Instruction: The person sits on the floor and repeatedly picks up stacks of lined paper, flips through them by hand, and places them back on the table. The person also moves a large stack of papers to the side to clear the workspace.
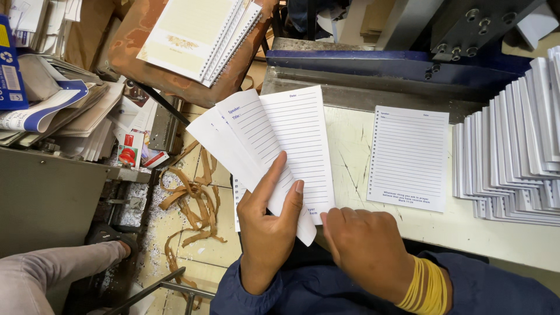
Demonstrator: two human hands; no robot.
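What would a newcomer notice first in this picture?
First, the fanned lined sheets in the centre, held by the left hand and the right hand. Next, a single lined page lies on the pale table, beside staggered white stacks at the right.

White sheets (274, 140) ruled with fine blue lines, cream table (350, 146), yellow wrist bands (429, 286), navy sleeves (303, 294), white paper stacks (513, 146)

A blue rectangular carton (9, 64) with a white label stands at nine o'clock; a small red-and-white packet (127, 155) lies toward eight o'clock.
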